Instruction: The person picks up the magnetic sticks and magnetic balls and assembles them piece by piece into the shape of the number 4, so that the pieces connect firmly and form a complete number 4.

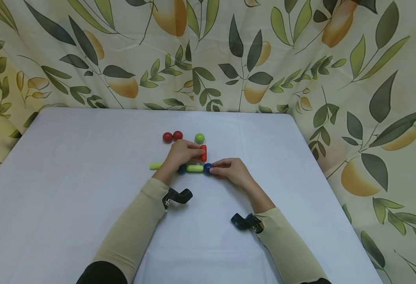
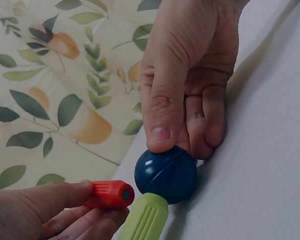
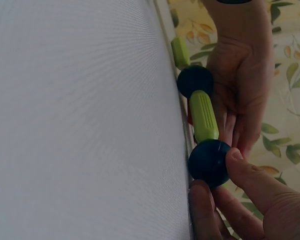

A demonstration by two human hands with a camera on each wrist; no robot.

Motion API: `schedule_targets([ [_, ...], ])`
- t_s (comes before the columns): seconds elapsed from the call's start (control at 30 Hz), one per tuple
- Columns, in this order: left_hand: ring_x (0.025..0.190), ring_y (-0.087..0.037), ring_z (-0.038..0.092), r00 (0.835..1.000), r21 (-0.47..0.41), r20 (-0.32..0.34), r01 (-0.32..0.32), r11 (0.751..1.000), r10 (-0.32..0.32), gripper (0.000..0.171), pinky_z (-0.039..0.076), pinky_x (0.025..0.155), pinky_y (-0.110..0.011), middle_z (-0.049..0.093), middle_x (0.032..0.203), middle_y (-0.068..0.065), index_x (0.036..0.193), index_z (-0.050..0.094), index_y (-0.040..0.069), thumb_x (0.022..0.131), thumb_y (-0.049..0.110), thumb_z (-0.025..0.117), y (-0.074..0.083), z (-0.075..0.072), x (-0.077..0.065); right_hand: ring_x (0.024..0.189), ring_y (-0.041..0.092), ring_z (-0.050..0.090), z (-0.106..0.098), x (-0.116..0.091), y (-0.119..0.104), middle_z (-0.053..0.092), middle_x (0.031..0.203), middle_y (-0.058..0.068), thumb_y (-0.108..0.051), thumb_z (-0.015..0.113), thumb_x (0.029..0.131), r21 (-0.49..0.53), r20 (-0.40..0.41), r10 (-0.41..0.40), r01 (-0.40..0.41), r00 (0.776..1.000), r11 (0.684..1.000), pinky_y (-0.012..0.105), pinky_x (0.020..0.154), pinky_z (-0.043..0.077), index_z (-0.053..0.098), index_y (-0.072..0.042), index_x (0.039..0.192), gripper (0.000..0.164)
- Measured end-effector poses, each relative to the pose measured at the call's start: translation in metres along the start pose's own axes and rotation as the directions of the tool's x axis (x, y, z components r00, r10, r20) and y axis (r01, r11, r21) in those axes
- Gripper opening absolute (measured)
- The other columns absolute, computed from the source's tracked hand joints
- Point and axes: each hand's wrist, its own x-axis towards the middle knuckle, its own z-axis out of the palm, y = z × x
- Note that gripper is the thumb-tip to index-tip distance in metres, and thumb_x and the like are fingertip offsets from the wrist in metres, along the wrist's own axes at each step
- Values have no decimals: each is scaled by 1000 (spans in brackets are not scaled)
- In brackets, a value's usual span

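My left hand (image 1: 180, 154) pinches a short red rod (image 1: 204, 156), which has a grey disc in its end face in the left wrist view. That rod (image 2: 110, 195) points at a dark blue ball (image 2: 166, 175), its end close beside the ball. The right hand (image 1: 234, 171) grips this blue ball (image 1: 207, 168) between thumb and fingers. A lime-green ribbed rod (image 1: 195, 168) joins it to a second blue ball (image 3: 195, 82), partly behind the left hand in the head view. Beyond that ball lies another lime-green rod (image 1: 155, 166), in line with the first.
Two red balls (image 1: 167, 137) sit side by side behind the left hand, and a green ball (image 1: 199, 138) rests to their right. A white cloth covers the table (image 1: 87, 157). Leaf-patterned fabric (image 1: 208, 59) hangs behind it. Each sleeve carries a black wrist mount (image 1: 180, 196).
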Motion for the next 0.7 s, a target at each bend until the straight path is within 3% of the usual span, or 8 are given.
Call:
schedule_targets([
  [0.3,107,-22,57,999,45,19,-32,998,31,35,49,83,-29,68,121,-9,116,74,13,87,33,74,4,2,0,84,14,72,-1,0,1,75,101,12,-19,77,86,-3,3,-5,5,1000,1000,27,78,58,73,-2,111,31],
  [0.7,91,-17,66,999,27,48,-23,999,22,33,52,74,-21,72,111,-9,114,74,9,88,28,75,12,5,-3,84,14,72,-1,0,1,75,103,12,-20,77,86,-4,2,0,0,1000,1000,27,79,58,73,-1,112,32],
])
